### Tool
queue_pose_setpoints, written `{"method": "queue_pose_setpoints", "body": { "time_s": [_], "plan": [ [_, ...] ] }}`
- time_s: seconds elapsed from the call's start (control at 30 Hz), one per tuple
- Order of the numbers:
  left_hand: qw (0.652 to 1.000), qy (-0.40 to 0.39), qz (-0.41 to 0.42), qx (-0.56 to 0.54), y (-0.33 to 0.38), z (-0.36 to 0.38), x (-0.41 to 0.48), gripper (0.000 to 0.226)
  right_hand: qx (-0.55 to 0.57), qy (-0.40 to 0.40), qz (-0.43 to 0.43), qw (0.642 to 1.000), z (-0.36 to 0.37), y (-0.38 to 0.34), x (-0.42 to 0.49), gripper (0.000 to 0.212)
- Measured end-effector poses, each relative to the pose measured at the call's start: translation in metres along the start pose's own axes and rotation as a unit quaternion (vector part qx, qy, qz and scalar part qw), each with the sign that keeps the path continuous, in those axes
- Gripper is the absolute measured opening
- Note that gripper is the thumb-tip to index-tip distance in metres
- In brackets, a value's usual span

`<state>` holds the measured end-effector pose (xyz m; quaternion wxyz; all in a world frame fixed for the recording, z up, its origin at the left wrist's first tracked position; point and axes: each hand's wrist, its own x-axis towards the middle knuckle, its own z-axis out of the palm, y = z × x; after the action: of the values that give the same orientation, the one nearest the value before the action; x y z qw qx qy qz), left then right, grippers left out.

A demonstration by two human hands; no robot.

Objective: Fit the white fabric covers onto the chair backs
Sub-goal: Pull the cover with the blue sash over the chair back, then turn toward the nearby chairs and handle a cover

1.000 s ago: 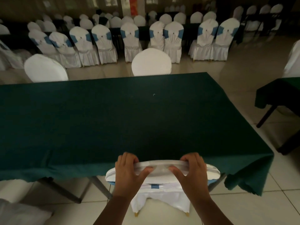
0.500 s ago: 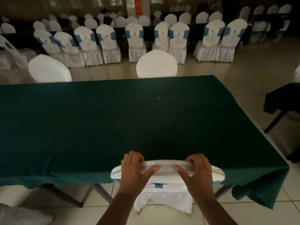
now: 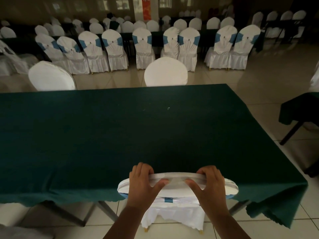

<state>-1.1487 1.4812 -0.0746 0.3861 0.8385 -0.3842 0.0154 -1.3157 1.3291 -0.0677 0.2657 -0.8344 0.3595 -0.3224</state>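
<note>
Between both hands [image 3: 177, 185]: chair cover [image 3: 177, 187].

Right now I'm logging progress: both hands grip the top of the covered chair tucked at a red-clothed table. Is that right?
Not quite: the head view shows the tablecloth is dark green, not red. Left hand and right hand do grip the covered chair top.

Chair seat [image 3: 174, 197] hidden under tablecloth [image 3: 120, 135], forearms cut off below
</note>
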Motion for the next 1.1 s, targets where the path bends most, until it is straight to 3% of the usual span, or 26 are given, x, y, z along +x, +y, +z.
{"method": "queue_pose_setpoints", "body": {
  "time_s": [0.2,0.33,0.43,0.6,0.77,0.93,1.1],
  "plan": [
    [0.997,-0.068,-0.045,-0.012,0.011,-0.014,-0.004,0.042,0.014,-0.071,0.031,0.997,-0.019,-0.020,-0.002,0.036],
    [0.989,-0.090,-0.073,-0.086,0.018,-0.053,-0.024,0.022,0.026,-0.141,-0.017,0.990,-0.028,-0.064,-0.012,0.030],
    [0.980,-0.098,-0.119,-0.128,0.011,-0.108,-0.054,0.005,0.069,-0.243,-0.022,0.967,-0.027,-0.117,-0.026,0.026],
    [0.962,-0.045,-0.207,-0.170,-0.021,-0.236,-0.146,0.053,0.163,-0.467,-0.030,0.869,0.011,-0.227,-0.077,0.043],
    [0.914,0.115,-0.332,-0.204,-0.061,-0.364,-0.264,0.051,0.190,-0.625,-0.062,0.755,0.063,-0.353,-0.158,0.062],
    [0.858,0.285,-0.351,-0.245,-0.093,-0.502,-0.388,0.064,0.209,-0.690,-0.137,0.679,0.112,-0.503,-0.263,0.065],
    [0.833,0.366,-0.346,-0.231,-0.118,-0.616,-0.497,0.071,0.250,-0.732,-0.198,0.602,0.138,-0.635,-0.366,0.067]
  ]
}}
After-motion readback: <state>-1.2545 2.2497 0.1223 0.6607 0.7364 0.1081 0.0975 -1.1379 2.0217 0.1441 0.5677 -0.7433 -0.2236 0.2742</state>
